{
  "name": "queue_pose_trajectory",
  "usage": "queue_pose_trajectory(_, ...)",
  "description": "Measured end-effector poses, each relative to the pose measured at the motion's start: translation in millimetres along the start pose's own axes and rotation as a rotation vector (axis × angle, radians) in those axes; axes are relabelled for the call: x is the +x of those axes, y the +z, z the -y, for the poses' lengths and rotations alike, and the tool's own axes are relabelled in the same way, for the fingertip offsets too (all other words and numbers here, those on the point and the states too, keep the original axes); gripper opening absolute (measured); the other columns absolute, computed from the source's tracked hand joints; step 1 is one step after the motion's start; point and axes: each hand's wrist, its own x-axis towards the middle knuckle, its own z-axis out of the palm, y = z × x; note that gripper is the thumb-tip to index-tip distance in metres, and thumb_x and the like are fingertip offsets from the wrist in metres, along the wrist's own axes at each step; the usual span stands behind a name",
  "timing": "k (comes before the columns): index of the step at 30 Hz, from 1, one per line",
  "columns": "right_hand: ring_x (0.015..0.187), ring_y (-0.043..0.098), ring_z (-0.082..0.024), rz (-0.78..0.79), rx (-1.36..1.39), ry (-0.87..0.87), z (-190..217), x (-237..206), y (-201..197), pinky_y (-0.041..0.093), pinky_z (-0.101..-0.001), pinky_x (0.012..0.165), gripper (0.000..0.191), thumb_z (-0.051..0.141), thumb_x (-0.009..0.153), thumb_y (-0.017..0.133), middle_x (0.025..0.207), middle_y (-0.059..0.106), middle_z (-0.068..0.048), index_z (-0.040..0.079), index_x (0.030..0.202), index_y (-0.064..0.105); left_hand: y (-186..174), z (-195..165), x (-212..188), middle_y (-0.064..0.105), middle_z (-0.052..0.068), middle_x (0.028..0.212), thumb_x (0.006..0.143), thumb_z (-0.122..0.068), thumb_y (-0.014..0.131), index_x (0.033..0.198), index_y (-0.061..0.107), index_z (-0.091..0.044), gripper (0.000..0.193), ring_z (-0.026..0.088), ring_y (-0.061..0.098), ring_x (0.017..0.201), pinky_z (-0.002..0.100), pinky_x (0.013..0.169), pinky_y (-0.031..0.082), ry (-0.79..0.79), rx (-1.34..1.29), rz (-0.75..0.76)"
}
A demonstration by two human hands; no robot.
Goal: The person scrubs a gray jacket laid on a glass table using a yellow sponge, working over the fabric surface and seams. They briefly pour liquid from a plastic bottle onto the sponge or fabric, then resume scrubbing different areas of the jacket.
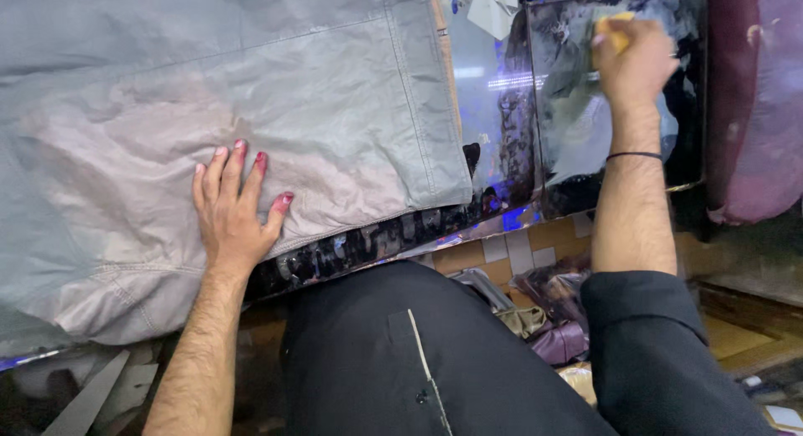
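You have no screens, signs or labels in view, only small purple pouches (pixel 559 340) heaped on the floor below your right arm, details unclear

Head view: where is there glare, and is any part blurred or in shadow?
Head view: glare on the glossy dark table beside the grey fabric; right hand with its yellow object slightly blurred; left hand sharp, flat on the fabric; area under the table shadowed.

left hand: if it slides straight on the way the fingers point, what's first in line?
More of the grey cloth. The left hand lies flat on it, fingers pointing away from the person, and the cloth runs to the frame's top edge. Nothing else shows there.
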Motion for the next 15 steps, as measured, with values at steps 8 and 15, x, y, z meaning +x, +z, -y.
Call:
queue_pose_trajectory(8,0.120,0.061,-0.029,0.203,0.158,-0.154,-40.8,-56.6,-16.3,0.049,-0.0441,0.107,0.024,0.006,0.084,0.080,0.129,0.069,-0.004,0.018,0.105,0.079,-5.1,-5.3,3.1,0.046,0.015,0.162,0.092,-0.041,0.073,0.143,0.063,-0.009,0.062,0.036,0.037,0.150,0.058,0.125,0.022,-0.010,0.005,0.008)
queue_pose_trajectory(15,0.125,0.058,-0.031,0.131,0.100,-0.128,3.8,-74.3,14.5,0.044,-0.0467,0.110,0.029,0.003,0.089,0.078,0.133,0.068,-0.006,0.016,0.115,0.079,-6.7,6.2,-4.0,0.039,0.016,0.165,0.095,-0.042,0.071,0.148,0.059,-0.009,0.064,0.036,0.031,0.153,0.058,0.127,0.018,0.003,-0.008,0.045)
